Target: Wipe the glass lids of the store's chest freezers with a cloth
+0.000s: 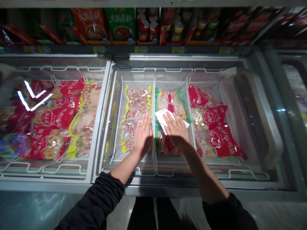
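Note:
I am reaching into an open chest freezer (pixel 240 179) with wire baskets. My left hand (pixel 142 135) lies flat, fingers together and stretched out, on a yellow-edged bag of frozen food (pixel 134 105) in the left basket. My right hand (pixel 176 130) presses flat on a white cloth (pixel 161 116) that lies over a green-edged bag of frozen food (pixel 171 100) in the middle basket. Both sleeves are black.
Red bags (pixel 219 127) fill the right basket. A closed glass lid (pixel 55 121) covers more red and yellow bags on the left. The slid-back lid (pixel 261 121) sits at the right. Above runs a shelf of sauce packets (pixel 121 24) and jars (pixel 146 27).

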Tool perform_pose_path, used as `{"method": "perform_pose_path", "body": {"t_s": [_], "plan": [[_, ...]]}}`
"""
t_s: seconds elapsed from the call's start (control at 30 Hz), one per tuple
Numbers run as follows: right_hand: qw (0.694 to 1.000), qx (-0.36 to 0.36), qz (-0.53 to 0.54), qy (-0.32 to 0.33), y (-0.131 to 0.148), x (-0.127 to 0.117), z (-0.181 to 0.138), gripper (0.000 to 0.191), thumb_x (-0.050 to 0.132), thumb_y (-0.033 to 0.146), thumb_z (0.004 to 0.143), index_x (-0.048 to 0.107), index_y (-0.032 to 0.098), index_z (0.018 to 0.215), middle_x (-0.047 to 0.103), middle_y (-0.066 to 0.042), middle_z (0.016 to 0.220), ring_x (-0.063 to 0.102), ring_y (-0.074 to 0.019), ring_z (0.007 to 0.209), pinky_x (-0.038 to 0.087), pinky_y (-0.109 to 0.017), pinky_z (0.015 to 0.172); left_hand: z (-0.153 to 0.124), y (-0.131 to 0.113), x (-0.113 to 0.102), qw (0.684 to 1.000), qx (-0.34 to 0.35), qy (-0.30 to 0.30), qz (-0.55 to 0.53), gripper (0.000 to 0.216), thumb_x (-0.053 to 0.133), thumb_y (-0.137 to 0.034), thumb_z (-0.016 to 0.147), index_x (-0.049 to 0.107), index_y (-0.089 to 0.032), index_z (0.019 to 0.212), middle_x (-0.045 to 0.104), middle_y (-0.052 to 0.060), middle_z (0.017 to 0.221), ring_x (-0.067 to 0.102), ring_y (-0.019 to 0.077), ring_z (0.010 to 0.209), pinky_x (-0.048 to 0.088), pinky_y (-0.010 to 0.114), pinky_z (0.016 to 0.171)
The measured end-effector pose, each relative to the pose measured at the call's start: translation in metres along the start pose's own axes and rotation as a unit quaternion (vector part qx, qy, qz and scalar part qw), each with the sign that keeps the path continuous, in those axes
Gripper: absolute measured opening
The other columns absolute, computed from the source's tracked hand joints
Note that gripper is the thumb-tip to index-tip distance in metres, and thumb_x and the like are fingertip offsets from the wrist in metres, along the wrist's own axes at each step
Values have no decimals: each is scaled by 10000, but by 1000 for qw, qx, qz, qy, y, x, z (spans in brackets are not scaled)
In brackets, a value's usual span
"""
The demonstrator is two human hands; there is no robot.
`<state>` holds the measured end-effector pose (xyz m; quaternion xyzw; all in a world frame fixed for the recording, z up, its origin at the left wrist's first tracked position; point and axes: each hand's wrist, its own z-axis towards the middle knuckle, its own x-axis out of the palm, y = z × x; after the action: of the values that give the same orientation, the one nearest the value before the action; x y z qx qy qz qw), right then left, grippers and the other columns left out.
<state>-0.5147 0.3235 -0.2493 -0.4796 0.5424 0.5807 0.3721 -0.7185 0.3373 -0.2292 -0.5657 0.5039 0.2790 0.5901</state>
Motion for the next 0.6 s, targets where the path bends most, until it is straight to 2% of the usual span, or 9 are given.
{"method": "perform_pose_path", "body": {"t_s": [0.1,0.2,0.27,0.4,0.5,0.6], "plan": [[999,49,11,-4,0,0,39,612,369,342,1126,372,257,1732,364,-46,1787,328,-341,1664,321,-655,1331,3,1,-4,1000,-8,1,-26,691,360,-84,1021,362,-143,1709,336,95,1774,315,207,1667,301,484,1387],[999,46,12,3,13,1,61,619,374,319,1120,366,259,1735,331,-28,1801,305,-328,1674,291,-629,1354,17,3,-10,999,-1,-12,-36,710,361,-100,1029,311,-174,1733,315,73,1788,286,200,1675,285,480,1391],[1000,10,9,9,20,1,55,608,389,308,1118,394,254,1724,352,-18,1791,319,-315,1669,302,-595,1359,35,3,-14,1000,8,-8,-27,724,381,-107,1021,296,-161,1738,312,82,1795,262,207,1682,269,471,1395],[999,-48,9,10,10,-5,12,579,392,329,1135,425,262,1709,415,-24,1760,373,-322,1646,369,-587,1329,77,0,-27,1000,25,-7,0,745,385,-108,1004,289,-137,1742,329,108,1794,257,247,1690,310,500,1381],[1000,-13,14,-10,-11,-8,-8,613,401,368,1140,324,329,1747,406,-17,1765,381,-344,1640,409,-636,1291,105,-3,-34,999,40,-23,12,739,359,-120,1019,273,-164,1752,343,84,1794,276,244,1688,292,521,1387],[998,33,21,-42,-24,-2,12,658,387,339,1136,220,357,1772,393,-20,1773,376,-352,1641,390,-678,1290,124,-2,-32,998,42,-26,29,711,362,-159,1035,288,-143,1742,329,73,1801,253,218,1694,214,497,1407]]}}
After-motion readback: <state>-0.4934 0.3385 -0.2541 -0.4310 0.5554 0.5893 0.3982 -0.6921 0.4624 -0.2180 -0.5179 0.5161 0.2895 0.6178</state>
